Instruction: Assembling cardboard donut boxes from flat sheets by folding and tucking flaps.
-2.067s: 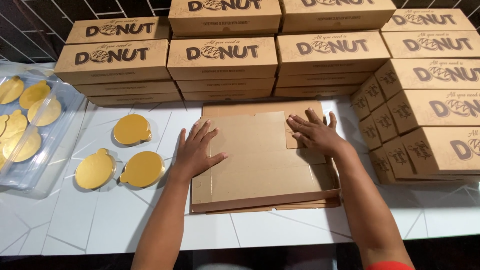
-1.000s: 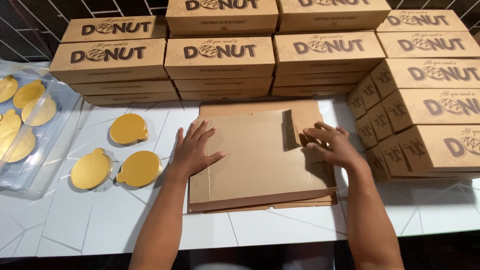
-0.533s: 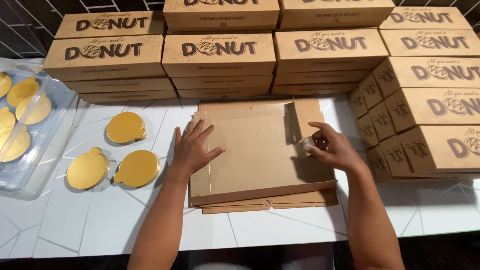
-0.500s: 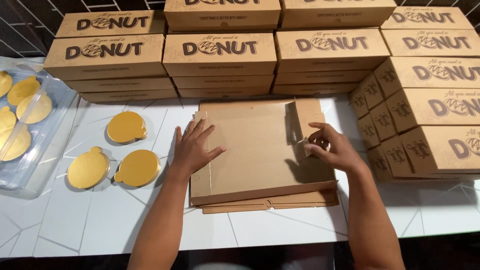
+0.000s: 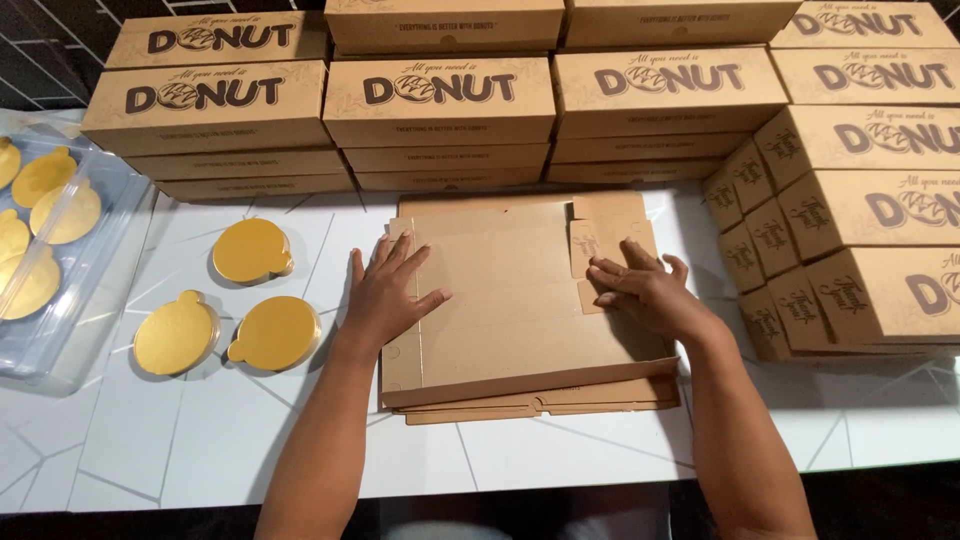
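A flat, unfolded brown cardboard box blank (image 5: 510,300) lies on top of a small stack of similar blanks (image 5: 540,405) on the white table. My left hand (image 5: 390,290) presses flat on the blank's left side, fingers spread. My right hand (image 5: 645,290) rests on the blank's right side, its fingertips on a small folded side flap (image 5: 585,248).
Stacks of assembled brown donut boxes (image 5: 440,100) line the back, and more boxes (image 5: 860,230) stand at the right. Three gold cake boards (image 5: 250,250) lie on the white table (image 5: 560,460) at left. A clear plastic bag of more gold boards (image 5: 45,230) lies at far left.
My right hand slid down the blank's right edge, then back up to the small flap and folded it inward. The top blank shifted slightly. My left hand stayed pressing.
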